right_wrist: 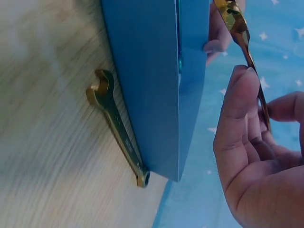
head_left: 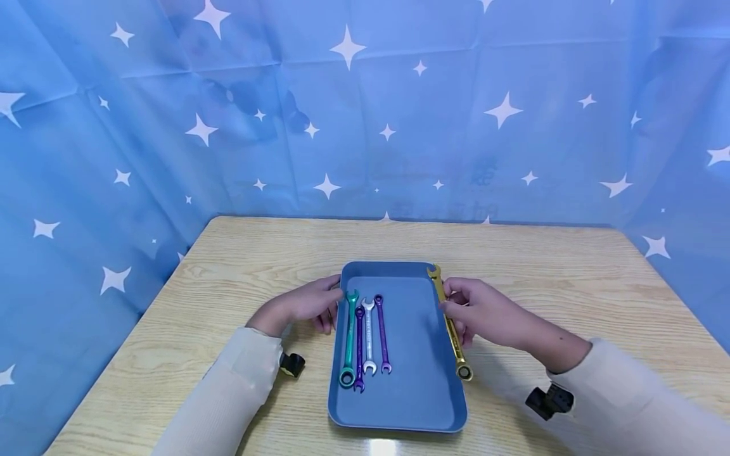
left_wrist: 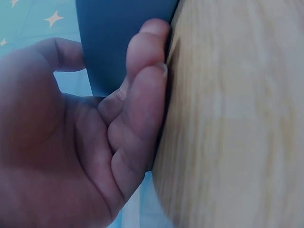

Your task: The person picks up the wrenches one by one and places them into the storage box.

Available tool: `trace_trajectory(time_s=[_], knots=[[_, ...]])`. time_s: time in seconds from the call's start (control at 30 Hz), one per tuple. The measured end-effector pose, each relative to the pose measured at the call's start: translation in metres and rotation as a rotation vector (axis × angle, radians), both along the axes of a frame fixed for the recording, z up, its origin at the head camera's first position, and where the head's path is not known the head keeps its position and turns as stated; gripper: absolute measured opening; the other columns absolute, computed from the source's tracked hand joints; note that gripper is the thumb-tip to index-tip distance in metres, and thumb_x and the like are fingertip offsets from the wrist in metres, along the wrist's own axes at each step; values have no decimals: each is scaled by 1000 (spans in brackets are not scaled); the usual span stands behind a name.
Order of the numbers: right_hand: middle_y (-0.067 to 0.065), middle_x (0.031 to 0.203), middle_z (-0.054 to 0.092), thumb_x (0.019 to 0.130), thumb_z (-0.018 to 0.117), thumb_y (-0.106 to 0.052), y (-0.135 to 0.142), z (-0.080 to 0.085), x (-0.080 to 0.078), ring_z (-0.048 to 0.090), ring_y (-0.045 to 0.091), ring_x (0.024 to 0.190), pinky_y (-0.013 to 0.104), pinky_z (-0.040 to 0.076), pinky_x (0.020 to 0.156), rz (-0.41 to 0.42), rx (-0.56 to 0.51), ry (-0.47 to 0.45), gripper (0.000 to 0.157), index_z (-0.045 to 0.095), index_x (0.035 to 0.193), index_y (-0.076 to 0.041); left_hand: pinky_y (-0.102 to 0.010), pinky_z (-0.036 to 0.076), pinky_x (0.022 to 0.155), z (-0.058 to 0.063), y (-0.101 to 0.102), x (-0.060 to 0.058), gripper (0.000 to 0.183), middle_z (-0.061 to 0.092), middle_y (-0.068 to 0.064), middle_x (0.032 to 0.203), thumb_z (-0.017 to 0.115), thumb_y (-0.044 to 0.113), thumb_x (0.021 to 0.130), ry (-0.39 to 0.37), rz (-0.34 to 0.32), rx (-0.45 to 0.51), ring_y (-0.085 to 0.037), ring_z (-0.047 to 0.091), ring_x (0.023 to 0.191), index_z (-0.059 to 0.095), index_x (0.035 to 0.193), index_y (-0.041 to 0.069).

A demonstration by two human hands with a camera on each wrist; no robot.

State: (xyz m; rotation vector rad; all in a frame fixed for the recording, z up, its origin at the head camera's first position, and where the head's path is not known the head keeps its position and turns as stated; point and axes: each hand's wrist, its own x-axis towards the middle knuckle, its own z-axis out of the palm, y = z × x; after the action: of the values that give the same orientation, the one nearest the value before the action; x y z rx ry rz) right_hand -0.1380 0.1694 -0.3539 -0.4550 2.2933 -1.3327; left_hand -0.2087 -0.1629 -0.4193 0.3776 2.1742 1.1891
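My right hand (head_left: pixel 479 313) pinches a gold combination wrench (head_left: pixel 454 342) between thumb and fingers, slanting along the right rim of a blue tray (head_left: pixel 407 392). My left hand (head_left: pixel 310 301) holds the tray's left side, thumb at the rim and curled fingers (left_wrist: pixel 145 99) against the outer wall. Inside the tray, toward its left, lie a green wrench (head_left: pixel 350 339), a purple wrench (head_left: pixel 359 348), a silver wrench (head_left: pixel 369 335) and another purple wrench (head_left: pixel 383 335). In the right wrist view a second gold wrench (right_wrist: pixel 116 123) lies on the table beside the tray's outer wall.
The tray stands on a light wood table (head_left: pixel 274 259) near its front. Behind the table hangs a blue curtain (head_left: pixel 371 152) with white stars. A small black device (head_left: pixel 549 402) sits at the right sleeve, and another black device (head_left: pixel 292 365) at the left.
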Motion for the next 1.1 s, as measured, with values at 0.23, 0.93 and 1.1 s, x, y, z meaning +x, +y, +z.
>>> trace_trajectory(time_s=[0.23,0.93,1.1], knots=[[9,64,55,102,51,-11,-10,-2,-1,63,26,58,44,60,58,17,-54,-51,16,47,101,5,-35,58,56,1,0,1,53,69,-13,76,34,25,102,11,3,-9,-22,66,59,31,155,20],[9,76,60,93,58,-2,-37,-18,-5,69,25,65,42,62,64,92,-88,-114,16,43,100,1,-35,58,56,-1,0,-1,54,70,-13,75,34,27,103,17,-11,2,-22,65,58,29,156,20],[10,77,65,91,60,-1,-42,-23,-7,71,29,66,42,62,65,108,-68,-112,17,45,98,1,-36,58,56,0,0,-1,55,70,-14,75,34,26,102,12,-6,2,-22,65,58,28,157,21]])
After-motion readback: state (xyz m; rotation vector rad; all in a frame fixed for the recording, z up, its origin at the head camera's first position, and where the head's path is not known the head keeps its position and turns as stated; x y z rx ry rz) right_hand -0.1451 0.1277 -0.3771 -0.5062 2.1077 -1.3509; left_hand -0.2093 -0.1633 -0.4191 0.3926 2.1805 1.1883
